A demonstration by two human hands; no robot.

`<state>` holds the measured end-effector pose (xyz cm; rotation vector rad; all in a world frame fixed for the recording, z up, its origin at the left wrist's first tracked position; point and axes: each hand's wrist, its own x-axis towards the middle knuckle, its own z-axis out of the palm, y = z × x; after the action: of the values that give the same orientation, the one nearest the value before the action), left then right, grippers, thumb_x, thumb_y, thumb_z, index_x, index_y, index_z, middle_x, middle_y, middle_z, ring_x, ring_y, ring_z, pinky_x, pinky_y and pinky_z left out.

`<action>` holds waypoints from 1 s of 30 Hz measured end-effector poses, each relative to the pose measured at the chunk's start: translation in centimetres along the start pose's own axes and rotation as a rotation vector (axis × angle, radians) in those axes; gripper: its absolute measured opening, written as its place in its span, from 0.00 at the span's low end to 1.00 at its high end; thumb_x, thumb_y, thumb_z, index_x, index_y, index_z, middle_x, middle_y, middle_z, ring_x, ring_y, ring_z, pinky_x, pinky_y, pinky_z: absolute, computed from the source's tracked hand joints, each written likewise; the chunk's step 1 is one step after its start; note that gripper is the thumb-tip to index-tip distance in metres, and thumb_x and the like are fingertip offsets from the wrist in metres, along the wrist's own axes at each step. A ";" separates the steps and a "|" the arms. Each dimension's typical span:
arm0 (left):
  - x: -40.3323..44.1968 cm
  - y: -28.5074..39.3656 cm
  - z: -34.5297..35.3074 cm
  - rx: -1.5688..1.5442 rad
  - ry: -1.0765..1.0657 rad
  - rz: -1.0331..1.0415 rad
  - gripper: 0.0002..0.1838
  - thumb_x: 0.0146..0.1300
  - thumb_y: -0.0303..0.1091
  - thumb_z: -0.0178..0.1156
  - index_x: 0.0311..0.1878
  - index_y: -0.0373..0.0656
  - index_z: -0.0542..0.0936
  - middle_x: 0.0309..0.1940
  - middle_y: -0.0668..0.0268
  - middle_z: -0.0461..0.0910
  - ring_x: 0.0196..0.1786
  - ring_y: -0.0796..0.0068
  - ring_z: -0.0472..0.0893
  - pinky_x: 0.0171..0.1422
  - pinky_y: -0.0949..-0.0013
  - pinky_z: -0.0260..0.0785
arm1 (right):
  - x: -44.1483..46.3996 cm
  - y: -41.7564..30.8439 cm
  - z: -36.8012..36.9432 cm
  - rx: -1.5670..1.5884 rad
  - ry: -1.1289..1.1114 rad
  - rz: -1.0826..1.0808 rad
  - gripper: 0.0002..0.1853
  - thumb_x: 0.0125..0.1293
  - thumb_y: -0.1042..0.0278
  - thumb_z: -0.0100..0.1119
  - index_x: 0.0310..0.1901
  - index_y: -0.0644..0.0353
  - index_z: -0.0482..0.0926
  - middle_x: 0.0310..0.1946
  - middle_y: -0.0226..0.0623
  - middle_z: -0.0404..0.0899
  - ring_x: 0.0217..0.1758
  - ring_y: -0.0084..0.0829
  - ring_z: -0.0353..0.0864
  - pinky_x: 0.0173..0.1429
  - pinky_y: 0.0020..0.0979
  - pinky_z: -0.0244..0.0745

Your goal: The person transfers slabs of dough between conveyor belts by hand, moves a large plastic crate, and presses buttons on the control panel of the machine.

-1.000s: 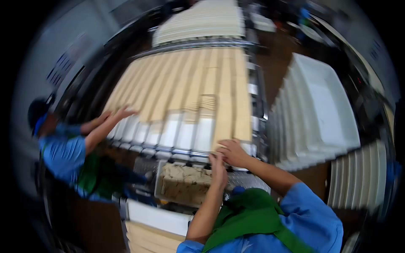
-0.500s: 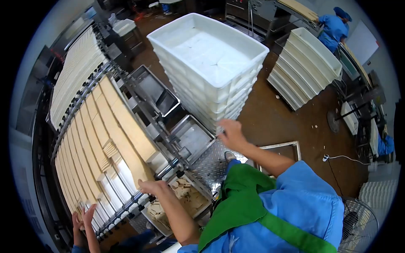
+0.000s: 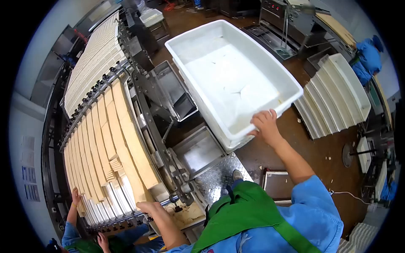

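Observation:
My right hand (image 3: 266,125) has its fingers curled over the near rim of a large white plastic tub (image 3: 236,135). Inside the tub are a few small dark marks and crumbs. My left hand (image 3: 151,208) is at the near end of long rows of tan wafer-like slabs (image 3: 134,168), touching or very near the end of one row. Its thumb shows; the other fingers are mostly hidden. The slabs lie on a slatted conveyor (image 3: 112,202), with a patch of thin upright pieces (image 3: 114,169) among them.
A co-worker's hand (image 3: 76,196) touches the far-left rows; their other hand (image 3: 103,243) is lower down. Metal trays (image 3: 198,154) stand beside the conveyor, and broken pieces (image 3: 185,214) lie below its end. Stacked white tubs (image 3: 333,101) and another worker (image 3: 367,61) are at right.
My right hand has moved from beside the tub stack onto the top tub's rim. My left hand stays at the row's end. One co-worker's hand has dropped away from the slabs. The view has shifted.

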<state>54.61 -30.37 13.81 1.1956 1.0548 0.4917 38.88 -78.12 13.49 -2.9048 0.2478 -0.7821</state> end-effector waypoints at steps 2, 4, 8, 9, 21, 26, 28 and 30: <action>4.3 -1.6 -0.6 0.039 0.028 -0.015 0.30 0.62 0.46 0.41 0.58 0.30 0.69 0.54 0.51 0.73 0.51 0.53 0.76 0.54 0.56 0.70 | 0.1 -0.2 0.1 -0.003 -0.008 0.000 0.26 0.39 0.50 0.73 0.40 0.48 0.76 0.43 0.26 0.75 0.54 0.35 0.70 0.64 0.54 0.50; 2.7 -1.0 -0.2 0.042 -0.102 -0.054 0.31 0.64 0.50 0.41 0.58 0.30 0.68 0.52 0.50 0.74 0.50 0.56 0.75 0.54 0.56 0.68 | -0.1 -0.3 0.1 -0.020 0.000 0.009 0.26 0.38 0.51 0.73 0.41 0.47 0.76 0.43 0.26 0.74 0.53 0.33 0.70 0.64 0.54 0.51; 5.0 1.5 -2.6 0.278 -0.448 -0.359 0.33 0.72 0.56 0.33 0.64 0.37 0.66 0.57 0.48 0.73 0.57 0.53 0.75 0.62 0.54 0.70 | -0.1 -0.5 -0.4 -0.044 -0.010 0.055 0.26 0.40 0.51 0.73 0.42 0.46 0.76 0.43 0.25 0.74 0.53 0.32 0.70 0.64 0.54 0.51; 13.3 -1.3 -4.9 0.243 -0.587 -0.347 0.32 0.72 0.55 0.34 0.65 0.38 0.66 0.57 0.50 0.73 0.59 0.56 0.74 0.61 0.52 0.69 | -0.1 -0.5 -0.5 -0.022 -0.019 0.055 0.25 0.40 0.51 0.72 0.42 0.47 0.76 0.43 0.25 0.74 0.53 0.32 0.71 0.65 0.54 0.51; -4.6 -1.7 6.3 0.365 -0.159 0.809 0.26 0.70 0.37 0.51 0.67 0.37 0.63 0.59 0.48 0.71 0.59 0.54 0.73 0.63 0.55 0.66 | -0.5 -1.5 -0.5 0.007 -0.062 0.111 0.26 0.38 0.52 0.73 0.42 0.45 0.76 0.41 0.23 0.73 0.53 0.30 0.71 0.68 0.56 0.51; -19.9 -2.5 8.9 0.518 -0.969 1.025 0.26 0.70 0.36 0.54 0.67 0.35 0.63 0.63 0.47 0.68 0.63 0.53 0.69 0.66 0.57 0.62 | -1.3 -0.4 -0.3 0.083 -0.075 0.018 0.28 0.49 0.55 0.70 0.54 0.49 0.74 0.50 0.33 0.71 0.57 0.35 0.68 0.67 0.56 0.53; -25.8 -4.7 9.5 0.489 -1.186 1.231 0.21 0.70 0.41 0.54 0.60 0.37 0.73 0.62 0.50 0.71 0.63 0.52 0.69 0.68 0.55 0.58 | -2.2 1.5 -0.9 0.368 0.064 -0.160 0.32 0.52 0.55 0.70 0.60 0.49 0.71 0.59 0.38 0.67 0.62 0.37 0.66 0.66 0.53 0.57; -29.0 -8.9 9.7 0.538 -1.138 1.518 0.19 0.69 0.41 0.54 0.56 0.39 0.77 0.60 0.52 0.73 0.63 0.50 0.69 0.70 0.51 0.55 | -5.4 5.8 0.4 0.522 0.214 -0.259 0.31 0.56 0.57 0.68 0.61 0.50 0.70 0.63 0.42 0.64 0.63 0.41 0.67 0.63 0.48 0.63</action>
<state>47.66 -61.31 17.19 2.2217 -0.9279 0.4950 33.71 -82.71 9.62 -2.3850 -0.2826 -1.0169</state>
